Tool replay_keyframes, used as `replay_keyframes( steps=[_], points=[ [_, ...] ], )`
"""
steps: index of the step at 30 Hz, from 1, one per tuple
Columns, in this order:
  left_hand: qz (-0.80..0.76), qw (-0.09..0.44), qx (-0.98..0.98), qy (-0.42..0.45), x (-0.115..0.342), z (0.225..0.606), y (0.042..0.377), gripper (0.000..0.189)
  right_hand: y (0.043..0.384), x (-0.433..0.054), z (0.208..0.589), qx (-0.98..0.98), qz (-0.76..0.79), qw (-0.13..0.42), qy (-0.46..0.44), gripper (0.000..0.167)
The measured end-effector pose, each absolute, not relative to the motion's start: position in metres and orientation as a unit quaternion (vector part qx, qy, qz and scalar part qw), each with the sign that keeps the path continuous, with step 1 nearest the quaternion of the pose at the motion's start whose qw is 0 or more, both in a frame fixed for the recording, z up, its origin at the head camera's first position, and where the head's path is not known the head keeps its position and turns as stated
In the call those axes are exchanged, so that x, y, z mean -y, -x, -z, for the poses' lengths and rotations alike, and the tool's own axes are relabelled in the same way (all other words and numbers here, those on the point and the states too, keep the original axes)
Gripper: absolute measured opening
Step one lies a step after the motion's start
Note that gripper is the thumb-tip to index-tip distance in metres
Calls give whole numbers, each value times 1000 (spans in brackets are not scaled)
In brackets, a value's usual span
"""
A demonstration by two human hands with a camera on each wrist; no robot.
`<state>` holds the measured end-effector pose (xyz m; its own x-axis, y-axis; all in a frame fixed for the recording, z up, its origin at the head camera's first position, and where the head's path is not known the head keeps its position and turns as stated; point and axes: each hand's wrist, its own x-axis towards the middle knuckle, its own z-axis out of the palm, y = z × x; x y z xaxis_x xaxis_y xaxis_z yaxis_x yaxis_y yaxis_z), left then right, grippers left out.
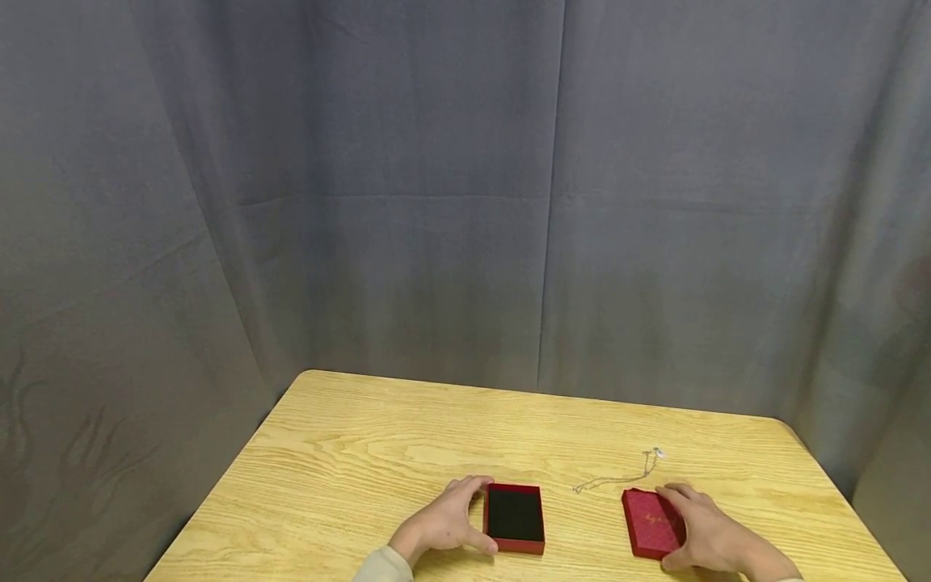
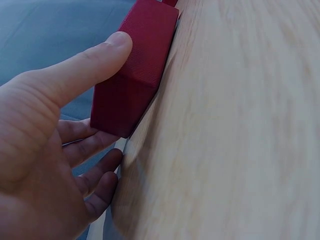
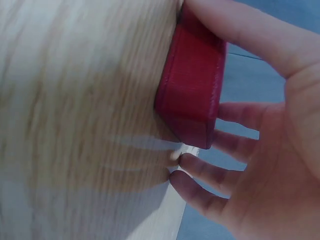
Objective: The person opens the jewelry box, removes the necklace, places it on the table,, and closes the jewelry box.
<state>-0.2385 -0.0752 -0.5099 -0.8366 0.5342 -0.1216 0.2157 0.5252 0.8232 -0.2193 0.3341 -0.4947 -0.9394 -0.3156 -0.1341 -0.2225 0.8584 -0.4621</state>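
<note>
The bottom half of a red jewelry box [image 1: 515,517], with a black pad inside, lies open side up on the wooden table. My left hand [image 1: 452,517] holds it by its left end, thumb on the near side and fingers at the far side. In the left wrist view the thumb presses on the box's red wall [image 2: 145,45]. Farther right lies the red box lid [image 1: 652,521], gold lettering on top. My right hand [image 1: 709,529] grips the lid from the right, its thumb along the near side [image 3: 195,70] in the right wrist view.
A thin silver chain [image 1: 614,480] with a small pale piece at its far end lies behind and between the two box parts. The wooden table [image 1: 378,436] has rounded far corners. Grey curtains [image 1: 436,242] hang behind it and at both sides.
</note>
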Motion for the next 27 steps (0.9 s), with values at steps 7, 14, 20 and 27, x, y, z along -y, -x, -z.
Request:
replay_keyframes(
  steps=[7,14,20,27],
  points=[
    [-437,184,-853,-218,75,510,238,92,220,-336,497,-958,218,104,152,97],
    [-441,183,-851,-218,76,510,239,92,219,-337,497,-959,214,96,159,100],
    [-438,179,-853,-219,76,510,239,92,220,-337,497,-958,223,123,135,99],
    [-438,179,-854,-216,75,510,238,92,219,-338,496,-962,209,118,126,98]
  ],
)
